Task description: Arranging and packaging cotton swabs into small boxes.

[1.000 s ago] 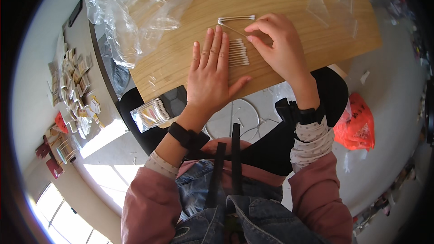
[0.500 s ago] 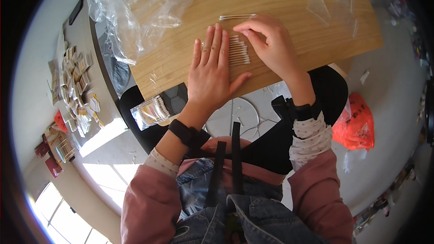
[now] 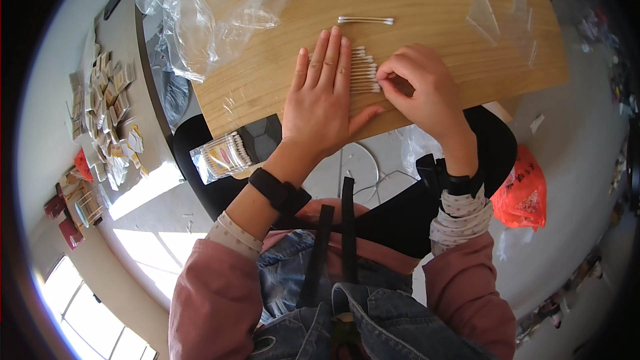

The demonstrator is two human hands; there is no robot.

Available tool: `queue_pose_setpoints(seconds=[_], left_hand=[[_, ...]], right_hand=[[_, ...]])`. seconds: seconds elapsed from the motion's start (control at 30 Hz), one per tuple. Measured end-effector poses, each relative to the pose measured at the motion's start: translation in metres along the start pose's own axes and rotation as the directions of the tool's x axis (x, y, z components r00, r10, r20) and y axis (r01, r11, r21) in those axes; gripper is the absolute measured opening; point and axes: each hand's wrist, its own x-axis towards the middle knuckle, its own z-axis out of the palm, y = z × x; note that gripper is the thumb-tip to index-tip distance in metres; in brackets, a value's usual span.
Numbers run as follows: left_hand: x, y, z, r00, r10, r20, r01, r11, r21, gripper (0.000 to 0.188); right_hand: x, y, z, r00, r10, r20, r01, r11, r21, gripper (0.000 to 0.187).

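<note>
Nearest, at the lower edge of the frame, is a blue denim garment (image 3: 393,313), with pink sleeves (image 3: 217,293) to either side of it and a black band (image 3: 272,190) on each wrist. In the middle of the frame the left hand (image 3: 317,103) lies palm down, fingers straight and side by side, thumb held out; its grip is spread flat over a row of white-tipped cotton swabs (image 3: 363,73), whose right ends show beyond the forefinger. The right hand (image 3: 427,83), right of centre, is curled, with thumb and forefinger tips close together just beside those ends; I cannot tell whether this grip pinches a swab. Left of centre, at the front edge of the wooden bench (image 3: 427,0), is a clear packet (image 3: 225,155) filled with swabs. Above the row lies a small bundle of swabs (image 3: 365,20); crumpled clear plastic (image 3: 193,27) spreads over the upper left, and stiff clear pieces (image 3: 483,17) lie at upper right. On the floor (image 3: 573,127) at right sits a red plastic bag (image 3: 523,190). Farther off, small packages (image 3: 110,117) are heaped at the left, and a bright window (image 3: 87,310) shows at lower left
</note>
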Motion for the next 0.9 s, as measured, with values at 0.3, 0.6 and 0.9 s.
queue_pose_setpoints(seconds=[0.3, 0.6, 0.9], left_hand=[[0.001, 0.001, 0.001, 1.000, 0.010, -0.005, -0.010, 1.000, 0.002, 0.103], [-0.010, -0.005, -0.008, 0.998, 0.011, -0.058, -0.015, 0.998, -0.064, 0.101], [-0.023, 0.001, -0.005, 0.999, -0.022, 0.026, 0.022, 1.000, -0.001, 0.110]], right_hand=[[0.004, -0.002, -0.003, 0.994, 0.018, 0.104, -0.009, 0.996, -0.089, 0.015], [-0.076, -0.019, -0.134, 0.877, 0.453, -0.161, -0.478, 0.791, -0.382, 0.011], [-0.122, -0.027, -0.160, 0.638, 0.647, -0.417, -0.750, 0.645, -0.145, 0.014]])
